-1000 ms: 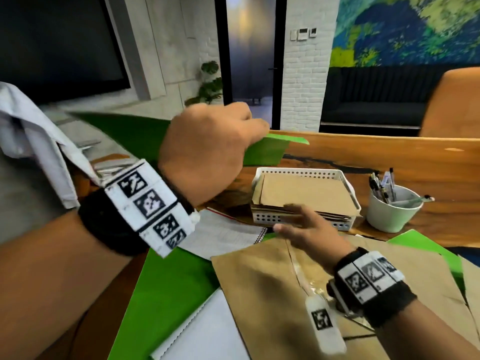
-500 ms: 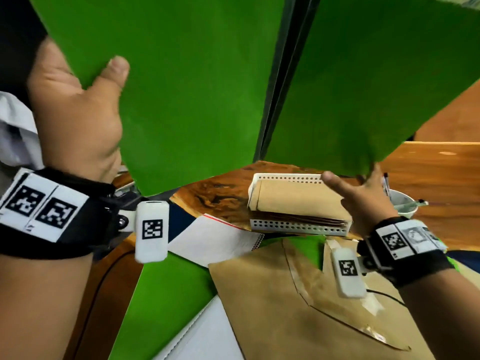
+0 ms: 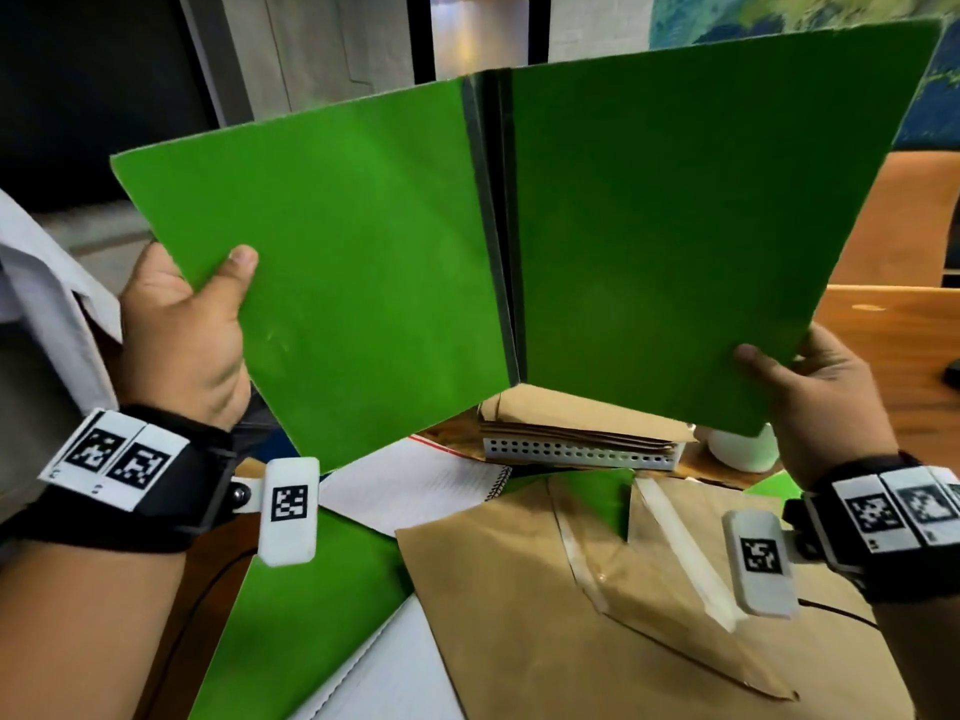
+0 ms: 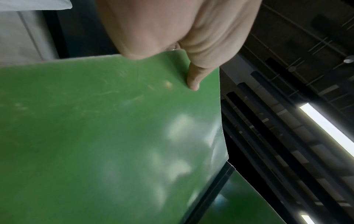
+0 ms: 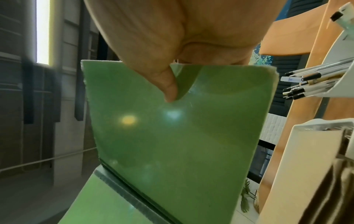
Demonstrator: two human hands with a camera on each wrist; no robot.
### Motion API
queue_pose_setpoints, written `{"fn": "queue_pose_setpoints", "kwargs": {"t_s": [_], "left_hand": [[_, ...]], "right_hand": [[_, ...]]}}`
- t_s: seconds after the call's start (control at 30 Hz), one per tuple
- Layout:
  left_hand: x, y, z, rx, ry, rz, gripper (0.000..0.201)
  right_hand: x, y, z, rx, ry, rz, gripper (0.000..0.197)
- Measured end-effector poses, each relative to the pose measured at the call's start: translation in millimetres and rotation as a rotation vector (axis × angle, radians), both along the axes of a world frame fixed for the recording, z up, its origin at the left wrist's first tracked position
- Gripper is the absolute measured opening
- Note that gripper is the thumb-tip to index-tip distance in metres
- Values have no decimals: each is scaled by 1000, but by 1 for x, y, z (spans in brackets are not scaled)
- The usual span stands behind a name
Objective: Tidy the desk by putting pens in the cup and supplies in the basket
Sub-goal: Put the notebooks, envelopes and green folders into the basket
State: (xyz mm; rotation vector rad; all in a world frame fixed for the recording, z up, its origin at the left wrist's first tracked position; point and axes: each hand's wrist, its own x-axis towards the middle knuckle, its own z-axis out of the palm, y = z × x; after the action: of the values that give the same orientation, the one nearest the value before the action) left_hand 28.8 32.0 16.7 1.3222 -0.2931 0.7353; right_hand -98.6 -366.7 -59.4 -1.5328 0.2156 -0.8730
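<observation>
A green folder (image 3: 467,262) is spread open in the air in front of me, its dark spine upright in the middle. My left hand (image 3: 182,330) pinches the left cover's lower corner (image 4: 134,121), thumb on the inner face. My right hand (image 3: 815,392) pinches the right cover's lower corner (image 5: 182,128) the same way. Behind and below the folder stands the white perforated basket (image 3: 576,452), stacked with brown envelopes. The white cup (image 3: 737,452) is mostly hidden behind the folder; its pens (image 5: 310,81) show in the right wrist view.
On the wooden desk (image 3: 883,345) below lie a large brown envelope (image 3: 597,615), another green folder (image 3: 291,631), a spiral notebook (image 3: 415,491) and a white pad (image 3: 384,683). A white cloth (image 3: 47,283) hangs at the left. An orange chair back (image 3: 904,210) stands at right.
One second ago the left hand held the folder flat and low while the right hand hovered by the basket. Now both hands hold it raised and spread open, lower than half a second ago.
</observation>
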Motion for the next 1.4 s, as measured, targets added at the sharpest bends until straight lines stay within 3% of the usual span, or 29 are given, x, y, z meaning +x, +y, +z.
{"fn": "queue_pose_setpoints", "kwargs": {"t_s": [0.17, 0.23, 0.3, 0.33, 0.37, 0.4, 0.43, 0.5, 0.57, 0.6, 0.67, 0.77, 0.8, 0.9, 1.0, 1.1, 1.2, 1.27, 1.33, 1.37, 1.4], "left_hand": [[36, 27, -15, 23, 50, 265, 20], [44, 31, -24, 98, 163, 374, 52], [40, 23, -34, 315, 278, 384, 88], [33, 14, -38, 427, 314, 287, 83], [20, 1, -41, 492, 315, 112, 67], [8, -13, -45, 516, 318, -81, 52], [-9, -25, -45, 510, 309, -242, 50], [-26, -39, -47, 480, 321, -395, 76], [-35, -42, -45, 393, 312, -412, 112], [-37, -42, -44, 327, 306, -480, 118], [-48, -45, -35, 341, 282, -559, 102], [-57, -51, -17, 598, 183, -467, 43], [-51, -49, -14, 624, 171, -421, 33], [-35, -40, -4, 573, 208, -393, 39], [-17, -22, 6, 490, 229, -381, 21], [4, -1, 17, 365, 234, -299, 20], [23, 15, 19, 187, 217, -195, 29], [37, 18, 16, 20, 227, -187, 31], [56, 13, 5, -105, 275, -244, 25], [66, 6, -2, -151, 315, -296, 16], [78, -1, -11, -184, 367, -351, 26]], "right_hand": [[-1, 1, -7, 116, 2, 152, 37], [-2, 6, -6, 155, 16, 211, 38], [-3, 15, -4, 195, 14, 265, 40], [-3, 19, -3, 218, 4, 298, 41], [-2, 23, -3, 237, -4, 327, 42], [0, 28, -3, 242, -3, 340, 42], [2, 32, -4, 232, 7, 335, 41], [7, 40, -5, 191, 29, 297, 35], [10, 47, -5, 157, 27, 259, 31], [11, 50, -4, 143, 20, 238, 29], [14, 54, -2, 121, 11, 209, 30], [19, 59, 5, 90, -10, 231, 31], [21, 63, 8, 63, -20, 238, 31], [30, 73, 21, -65, -64, 236, 32], [41, 75, 28, -288, -23, 256, 26], [50, 64, 19, -584, 260, 227, 67], [61, 54, -4, -837, 691, 290, 103], [71, 51, -23, -1136, 961, 248, 122], [79, 51, -36, -1361, 1096, 218, 118], [82, 50, -38, -1432, 1105, 218, 102], [83, 50, -36, -1486, 1084, 214, 80]]}}
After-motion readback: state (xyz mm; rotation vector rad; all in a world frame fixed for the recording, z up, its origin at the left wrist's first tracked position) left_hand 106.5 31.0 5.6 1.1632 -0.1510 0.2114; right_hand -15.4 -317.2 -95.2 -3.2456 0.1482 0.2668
